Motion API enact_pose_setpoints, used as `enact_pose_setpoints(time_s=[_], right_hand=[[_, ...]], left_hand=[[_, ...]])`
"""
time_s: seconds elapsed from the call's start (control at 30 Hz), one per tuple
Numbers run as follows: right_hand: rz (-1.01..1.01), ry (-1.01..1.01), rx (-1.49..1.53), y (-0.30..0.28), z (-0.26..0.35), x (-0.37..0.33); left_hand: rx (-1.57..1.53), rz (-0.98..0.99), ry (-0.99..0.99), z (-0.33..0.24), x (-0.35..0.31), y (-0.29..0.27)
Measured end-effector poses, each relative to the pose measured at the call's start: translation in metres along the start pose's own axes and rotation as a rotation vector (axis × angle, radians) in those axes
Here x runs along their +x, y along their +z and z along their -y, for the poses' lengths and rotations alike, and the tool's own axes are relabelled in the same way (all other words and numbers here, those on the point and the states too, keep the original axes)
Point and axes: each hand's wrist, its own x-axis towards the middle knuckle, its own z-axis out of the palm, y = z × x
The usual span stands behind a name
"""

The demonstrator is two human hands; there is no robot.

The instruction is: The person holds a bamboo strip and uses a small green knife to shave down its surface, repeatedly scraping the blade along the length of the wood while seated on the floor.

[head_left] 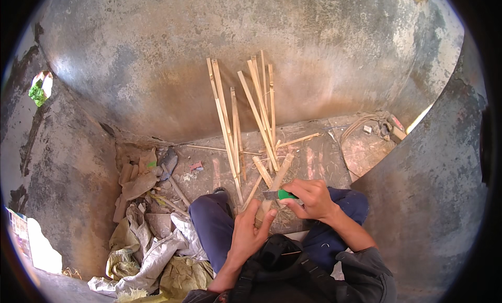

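Observation:
Between my knees, my left hand [250, 228] is closed around the near end of a pale split-bamboo strip [282, 170], whose far end points away over the floor. My right hand [309, 198] grips a knife with a green handle [286, 194]. Its blade reaches left and lies across the strip, just beyond my left fingers. The fingers partly cover the strip's near end. Fine shavings [285, 216] lie on the floor below my hands. A short bamboo piece [262, 170] rests just left of the strip's far end.
Several long bamboo strips [256, 107] lean against the curved grey wall [157, 41] ahead. At left are rubble [138, 185] and crumpled sacks [157, 261]. A coil of wire or cord [361, 126] and brick bits [397, 134] lie at the far right. A grey panel [418, 182] rises close on my right.

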Motion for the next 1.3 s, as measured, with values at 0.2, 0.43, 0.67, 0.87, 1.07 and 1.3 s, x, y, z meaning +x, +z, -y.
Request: enact_pose_setpoints(time_s=[0.2,0.43,0.67,0.87,1.07,1.3], right_hand=[[-0.009,-0.005,-0.028,-0.003,0.001,0.002],[-0.028,-0.007,-0.074,-0.004,0.002,0.004],[-0.066,0.011,-0.149,-0.004,-0.013,0.000],[-0.078,0.018,-0.197,-0.009,-0.022,-0.001],[-0.612,0.448,-0.249,-0.099,-0.080,0.013],[-0.155,0.099,-0.112,-0.031,-0.027,-0.005]], left_hand=[[0.043,-0.002,0.026,-0.005,0.002,0.000],[0.045,-0.011,-0.015,-0.009,0.001,0.001],[0.052,0.026,-0.055,-0.001,-0.002,0.001],[0.033,0.078,-0.090,-0.004,0.001,-0.003],[0.027,0.144,-0.172,0.025,-0.025,-0.012],[-0.062,0.146,-0.169,0.020,-0.003,-0.015]])
